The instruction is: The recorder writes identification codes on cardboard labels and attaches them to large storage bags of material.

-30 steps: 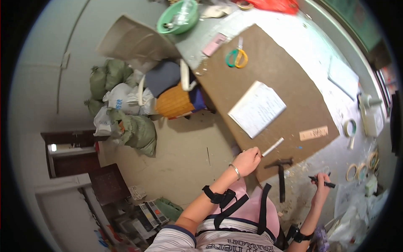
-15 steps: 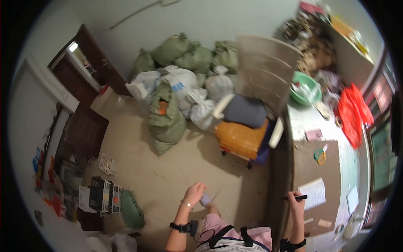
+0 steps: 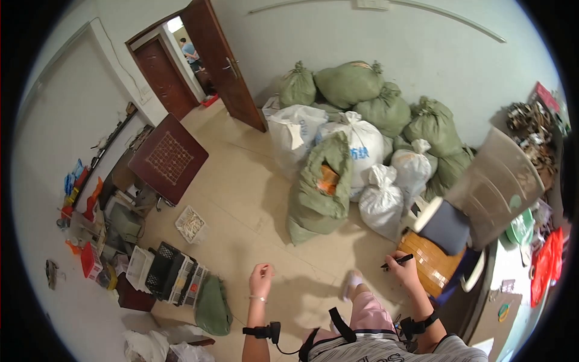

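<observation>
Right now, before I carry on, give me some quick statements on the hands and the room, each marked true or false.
1. The right hand holds a black pen. True.
2. The left hand grips a hammer. False: no object can be seen in it.
3. The door with the silver handle stands open. True.
4. The open-mouthed green sack hangs on the wall. False: it rests on the floor.
5. A pale basket holds small, light-coloured pieces. True.

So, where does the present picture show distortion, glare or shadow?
Head view: the white wall trunking bows, corners are black; head view: a bright patch beyond the open brown door is blown out; head view: soft shadows darken the tiled floor by the silvery tied sack.
</observation>
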Tool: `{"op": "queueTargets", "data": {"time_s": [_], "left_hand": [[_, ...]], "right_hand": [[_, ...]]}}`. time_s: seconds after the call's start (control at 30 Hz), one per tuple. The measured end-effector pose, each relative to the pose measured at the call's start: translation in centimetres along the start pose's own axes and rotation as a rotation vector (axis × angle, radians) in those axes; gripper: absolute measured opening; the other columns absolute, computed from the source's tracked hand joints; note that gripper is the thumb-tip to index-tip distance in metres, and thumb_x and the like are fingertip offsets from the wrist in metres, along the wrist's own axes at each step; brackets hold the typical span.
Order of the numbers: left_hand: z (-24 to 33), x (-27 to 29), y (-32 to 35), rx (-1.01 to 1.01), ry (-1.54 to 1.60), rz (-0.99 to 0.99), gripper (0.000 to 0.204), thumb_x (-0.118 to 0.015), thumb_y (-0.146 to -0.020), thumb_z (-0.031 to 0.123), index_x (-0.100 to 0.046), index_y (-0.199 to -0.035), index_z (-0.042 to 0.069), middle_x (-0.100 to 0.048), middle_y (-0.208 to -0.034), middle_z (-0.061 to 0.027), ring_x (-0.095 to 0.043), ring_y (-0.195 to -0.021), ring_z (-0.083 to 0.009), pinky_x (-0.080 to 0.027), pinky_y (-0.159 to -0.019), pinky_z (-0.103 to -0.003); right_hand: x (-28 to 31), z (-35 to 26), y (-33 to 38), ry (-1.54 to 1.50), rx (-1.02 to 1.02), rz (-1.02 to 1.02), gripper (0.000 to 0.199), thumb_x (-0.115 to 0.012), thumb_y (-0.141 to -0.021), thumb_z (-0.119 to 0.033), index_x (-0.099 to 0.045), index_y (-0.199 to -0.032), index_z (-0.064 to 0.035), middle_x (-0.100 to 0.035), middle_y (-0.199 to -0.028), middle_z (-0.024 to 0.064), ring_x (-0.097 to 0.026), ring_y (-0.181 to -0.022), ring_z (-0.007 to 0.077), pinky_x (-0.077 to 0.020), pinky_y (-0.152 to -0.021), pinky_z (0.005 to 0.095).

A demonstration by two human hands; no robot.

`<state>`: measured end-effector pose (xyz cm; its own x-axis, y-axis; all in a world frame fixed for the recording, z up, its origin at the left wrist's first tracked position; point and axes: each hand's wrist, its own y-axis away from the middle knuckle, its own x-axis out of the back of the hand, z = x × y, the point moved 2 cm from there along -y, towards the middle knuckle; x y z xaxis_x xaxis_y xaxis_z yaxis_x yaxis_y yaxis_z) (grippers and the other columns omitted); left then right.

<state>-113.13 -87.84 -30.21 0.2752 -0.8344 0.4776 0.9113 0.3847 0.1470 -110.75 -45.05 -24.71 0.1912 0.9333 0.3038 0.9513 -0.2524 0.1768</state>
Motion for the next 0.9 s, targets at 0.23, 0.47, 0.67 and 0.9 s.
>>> {"op": "queueTargets", "data": {"time_s": [0.23,0.47,0.67,0.9], "left_hand": [[5.2,-11.5,-24.6,-0.044,-0.264,-0.135,0.039,-0.057,-0.084,0.037,-0.059,-0.106,0.005,-0.066,-0.095,-0.0137,-0.064,-0.089,-0.0234,-0.048,-0.079,-0.033],[6.8,-23.2,-46.0,0.041,-0.296,-0.439,0.04,-0.052,-0.085,0.042,-0.061,-0.078,0.003,-0.065,-0.076,-0.0102,-0.059,-0.074,-0.0216,-0.044,-0.07,-0.036],[6.5,-36.8,-64.3,0.394,-0.127,-0.424,0.083,-0.063,-0.074,0.05,-0.039,-0.129,-0.008,-0.046,-0.131,-0.0227,-0.045,-0.122,-0.0339,-0.035,-0.101,-0.038],[5.3,-44.2,-84.3,0.648,-0.041,-0.049,0.117,-0.072,-0.066,0.055,-0.004,-0.141,-0.004,-0.041,-0.131,-0.0283,-0.048,-0.117,-0.0346,-0.04,-0.097,-0.039]], "right_hand": [[-9.4,-0.4,-20.4,0.052,0.019,0.01,0.021,-0.064,-0.079,-0.019,-0.065,-0.075,0.0017,-0.058,-0.056,0.0028,-0.052,-0.051,0.0076,-0.0413,-0.049,0.0242],[-15.0,-11.2,-35.1,0.147,0.049,0.003,0.019,-0.064,-0.08,-0.019,-0.066,-0.081,0.0001,-0.061,-0.062,0.0051,-0.054,-0.058,0.0095,-0.0429,-0.054,0.0257],[-17.9,-11.7,-41.6,0.209,-0.087,0.274,0.012,-0.064,-0.078,-0.009,-0.062,-0.076,0.0026,-0.061,-0.067,0.011,-0.059,-0.06,0.0165,-0.0468,-0.059,0.0282],[-25.3,-8.0,-38.6,0.022,-0.573,0.816,0.015,-0.06,-0.084,-0.009,-0.059,-0.075,0.0022,-0.056,-0.063,0.0013,-0.051,-0.057,0.0081,-0.0403,-0.054,0.0228]]}}
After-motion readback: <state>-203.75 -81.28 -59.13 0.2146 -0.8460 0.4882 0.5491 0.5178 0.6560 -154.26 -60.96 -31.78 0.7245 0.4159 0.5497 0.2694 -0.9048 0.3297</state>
